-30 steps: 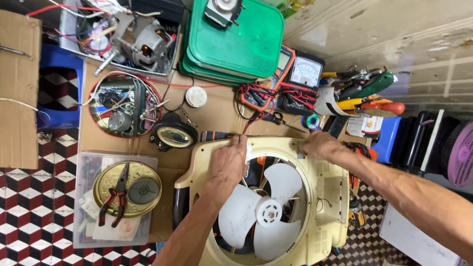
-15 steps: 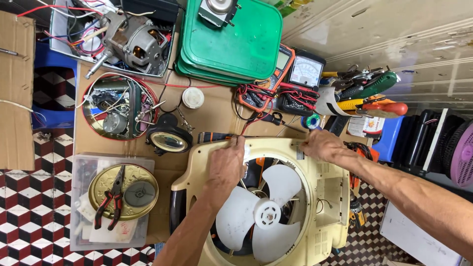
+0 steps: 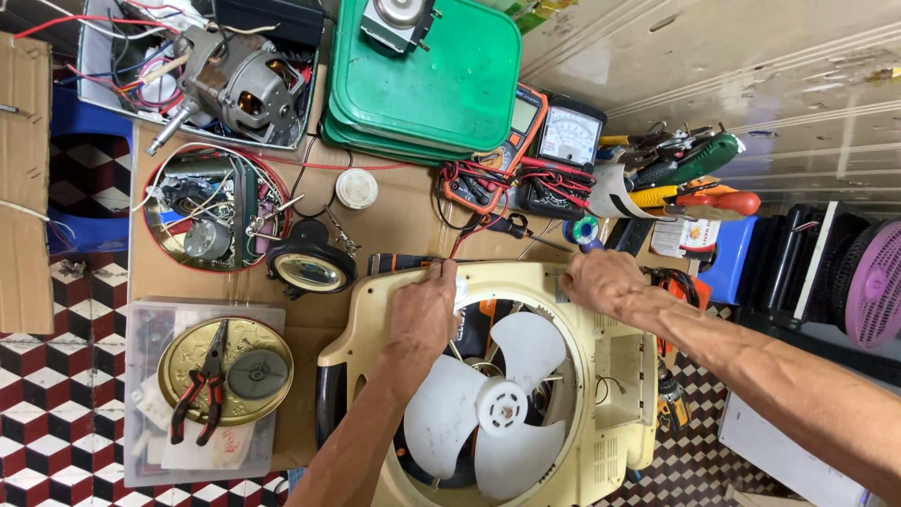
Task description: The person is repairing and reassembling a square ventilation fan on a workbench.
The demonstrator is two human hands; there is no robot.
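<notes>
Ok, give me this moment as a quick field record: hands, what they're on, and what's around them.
left hand: grips the top edge of the cream fan housing
right hand: rests on the same top edge, further right
fan blades: white, three, inside the housing's round opening
behind housing: two multimeters with red leads, green lids
left side: red-handled pliers on a round gold tin lid
surface: cardboard sheet

Your fan housing [image 3: 601, 376] is cream, its blades [image 3: 488, 413] white. Beyond it you have stacked green lids [image 3: 422, 84], red-handled pliers [image 3: 202, 399] on a brass-coloured tin lid [image 3: 225, 371], and a red, black and white cube-patterned floor [image 3: 56, 432].
</notes>
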